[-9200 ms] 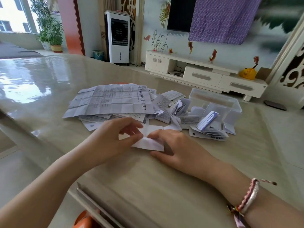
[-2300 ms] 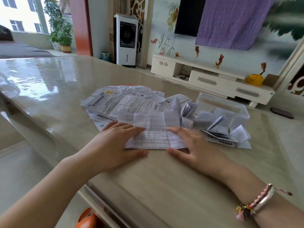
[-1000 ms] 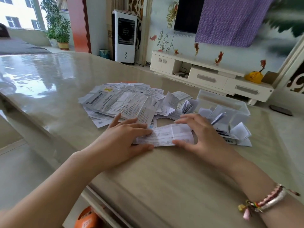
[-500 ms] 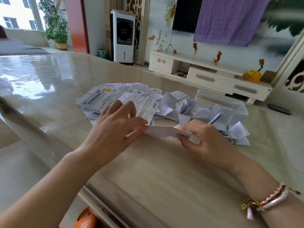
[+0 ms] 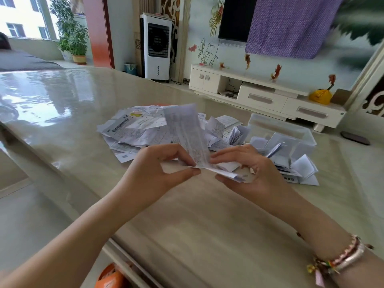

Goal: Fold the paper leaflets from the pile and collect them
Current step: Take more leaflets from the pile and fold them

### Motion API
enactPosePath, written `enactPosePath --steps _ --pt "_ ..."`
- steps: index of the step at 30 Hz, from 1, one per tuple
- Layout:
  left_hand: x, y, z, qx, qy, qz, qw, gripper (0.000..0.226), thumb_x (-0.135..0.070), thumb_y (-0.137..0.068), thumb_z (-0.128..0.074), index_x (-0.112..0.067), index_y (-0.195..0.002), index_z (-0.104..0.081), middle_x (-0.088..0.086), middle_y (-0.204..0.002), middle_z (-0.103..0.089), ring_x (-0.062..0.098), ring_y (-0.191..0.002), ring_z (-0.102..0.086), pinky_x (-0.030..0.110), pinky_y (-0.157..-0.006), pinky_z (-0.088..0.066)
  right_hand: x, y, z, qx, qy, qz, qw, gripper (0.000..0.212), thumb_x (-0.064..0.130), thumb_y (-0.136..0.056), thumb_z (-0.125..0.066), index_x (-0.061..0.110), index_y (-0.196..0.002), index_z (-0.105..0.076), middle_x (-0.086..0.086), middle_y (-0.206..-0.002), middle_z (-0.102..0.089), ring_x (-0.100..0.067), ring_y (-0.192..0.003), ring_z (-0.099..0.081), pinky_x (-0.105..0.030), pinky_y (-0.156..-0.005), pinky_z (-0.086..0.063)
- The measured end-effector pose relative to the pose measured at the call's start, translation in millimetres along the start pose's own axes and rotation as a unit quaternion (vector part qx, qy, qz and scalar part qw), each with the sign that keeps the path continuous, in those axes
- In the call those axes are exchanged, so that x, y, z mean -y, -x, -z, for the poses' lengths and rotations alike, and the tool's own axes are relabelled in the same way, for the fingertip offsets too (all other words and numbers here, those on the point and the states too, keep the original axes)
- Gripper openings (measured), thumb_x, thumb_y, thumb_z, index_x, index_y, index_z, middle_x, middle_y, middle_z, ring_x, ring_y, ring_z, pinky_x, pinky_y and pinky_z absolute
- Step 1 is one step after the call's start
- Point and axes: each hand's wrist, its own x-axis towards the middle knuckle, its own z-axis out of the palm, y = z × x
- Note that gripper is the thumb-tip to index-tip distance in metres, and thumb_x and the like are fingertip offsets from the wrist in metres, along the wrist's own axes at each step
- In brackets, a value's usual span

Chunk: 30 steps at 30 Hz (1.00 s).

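You're mid-fold on one leaflet (image 5: 188, 134): it's off the table (image 5: 207, 225), held in the air over the near-middle of the top, between you and the pile (image 5: 141, 129). Your left hand (image 5: 158, 173) pinches its lower left part, thumb underneath and fingers curled on top; your right hand (image 5: 251, 173) pinches the lower right part, where a layer already looks doubled over. The free end stands up and leans away from you, blurred, so the print and exact crease lines can't be read. The pile of unfolded sheets lies just beyond your hands, toward the far edge and a bit left of centre. The clear plastic box (image 5: 282, 129) sits to the right of the pile near the right edge, with folded pieces inside it and more folded pieces (image 5: 301, 169) spilled on the table against its near side. Judgement: this is the folding step, not collecting; the strip looks halved lengthwise and still needs folding across its length. Next move calls for bringing the upright end down onto the held end, matching edges, then pressing the crease, easier flat on the table in front of you than in the air. Thin paper, so watch for skew and slipping layers. Then it goes right, to the box. Plenty of pile left.
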Motion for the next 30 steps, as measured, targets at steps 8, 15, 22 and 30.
enactPosePath --steps 8,15,22,30 --pt "-5 2 -8 0.032 0.192 0.073 0.978 0.019 -0.022 -0.066 -0.074 -0.005 -0.069 -0.067 -0.005 -0.064 -0.062 0.005 -0.062 -0.055 0.012 -0.062 -0.043 9 0 0 -0.005 -0.213 -0.114 0.97 0.025 0.015 -0.076 -0.074 0.025 -0.098 -0.069 0.017 -0.093 -0.072 0.0 -0.088 -0.066 -0.017 -0.077 -0.052" --pt "-9 5 -19 0.101 0.209 0.112 0.966 0.031 -0.006 -0.074 -0.073 0.005 -0.102 -0.064 0.017 -0.094 -0.072 0.016 -0.078 -0.069 0.021 -0.073 -0.055 9 -5 -6 -0.04 -0.324 -0.145 0.934 0.022 0.004 -0.083 -0.063 0.008 -0.104 -0.068 0.003 -0.095 -0.075 -0.007 -0.087 -0.069 -0.016 -0.071 -0.052" --pt "-10 2 -22 0.127 0.227 0.138 0.956 0.04 0.013 -0.079 -0.065 -0.004 -0.109 -0.045 0.017 -0.091 -0.074 0.03 -0.072 -0.07 0.034 -0.07 -0.059 8 -5 -7 -0.078 -0.322 -0.17 0.928 0.04 0.006 -0.088 -0.062 0.018 -0.124 -0.05 -0.012 -0.088 -0.074 -0.019 -0.083 -0.072 -0.02 -0.066 -0.053" --pt "-11 0 -25 0.126 0.259 0.172 0.942 0.048 -0.014 -0.08 -0.066 -0.014 -0.126 -0.053 0.016 -0.093 -0.074 0.023 -0.082 -0.071 0.028 -0.073 -0.058 10 -3 -8 -0.036 -0.28 -0.126 0.951 0.043 0.007 -0.093 -0.056 0.027 -0.13 -0.047 -0.013 -0.098 -0.072 -0.028 -0.09 -0.07 -0.038 -0.079 -0.059"
